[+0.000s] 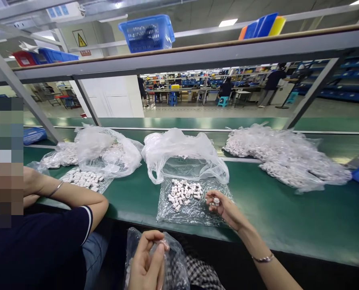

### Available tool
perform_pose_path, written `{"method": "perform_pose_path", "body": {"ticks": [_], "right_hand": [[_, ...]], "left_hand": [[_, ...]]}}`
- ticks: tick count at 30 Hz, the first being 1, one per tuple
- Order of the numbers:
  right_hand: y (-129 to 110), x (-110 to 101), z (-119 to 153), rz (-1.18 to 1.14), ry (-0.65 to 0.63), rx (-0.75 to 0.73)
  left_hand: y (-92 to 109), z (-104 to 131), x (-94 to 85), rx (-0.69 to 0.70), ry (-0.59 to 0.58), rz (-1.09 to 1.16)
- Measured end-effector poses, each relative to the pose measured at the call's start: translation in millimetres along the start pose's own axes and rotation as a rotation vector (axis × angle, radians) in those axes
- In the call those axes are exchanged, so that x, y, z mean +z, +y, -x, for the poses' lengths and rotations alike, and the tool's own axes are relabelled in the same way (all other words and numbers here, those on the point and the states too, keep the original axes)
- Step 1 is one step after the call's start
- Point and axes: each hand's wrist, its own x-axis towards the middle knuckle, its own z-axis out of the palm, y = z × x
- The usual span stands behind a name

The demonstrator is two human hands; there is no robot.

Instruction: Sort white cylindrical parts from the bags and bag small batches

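Note:
My right hand (227, 211) is curled above the right side of a clear plastic sheet or bag (167, 215). A small white flanged plastic part (216, 201) shows at its fingers. On the clear plastic, left of this hand, lies a loose pile of similar short white tubular parts (181, 194). My left hand (149, 262) is held low over my lap, thumb and fingertips pinched together. What sits in that pinch is too small to make out. Just behind the left hand, a clear plastic bag (179, 257) rests on my lap, with some white things at its left side.
An open white plastic bag (182, 141) stands behind the pile. Filled bags lie to the left (107, 151) and right (288, 153) on the green table (288, 217). A co-worker's bent arm (77, 193) rests close on my left. A shelf (197, 56) with a blue basket (149, 34) crosses overhead.

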Motion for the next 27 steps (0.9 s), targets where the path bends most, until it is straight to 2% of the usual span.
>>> {"method": "perform_pose_path", "body": {"ticks": [4, 6, 10, 13, 16, 20, 25, 27], "right_hand": [[13.5, 3.8, -14.1, 0.545, 0.14, -0.163], [22.8, 10.0, -22.8, 0.705, 0.173, -0.225], [28.2, 11.9, -26.4, 0.657, 0.109, -0.244], [20.3, 0.3, -18.4, 0.543, 0.033, -0.243], [10.1, -13.3, -12.5, 0.441, 0.003, -0.268], [3.8, -16.9, -19.9, 0.492, 0.047, -0.299], [13.4, -0.6, -40.7, 0.641, 0.078, -0.357], [18.6, 2.5, -44.0, 0.66, 0.071, -0.359]], "left_hand": [[-0.3, 21.5, 6.7, -0.001, -0.022, 0.012], [-0.5, 33.7, 8.3, 0.002, -0.031, 0.005], [2.0, 56.4, 7.3, 0.052, -0.014, -0.023], [3.4, 68.4, 6.7, 0.075, -0.004, -0.023], [2.3, 74.0, 9.7, 0.064, -0.043, -0.01], [-0.2, 70.5, 15.5, 0.054, -0.108, -0.033], [-5.5, 55.5, 15.9, 0.03, -0.235, -0.075], [-7.1, 51.9, 15.0, 0.026, -0.239, -0.066]]}}
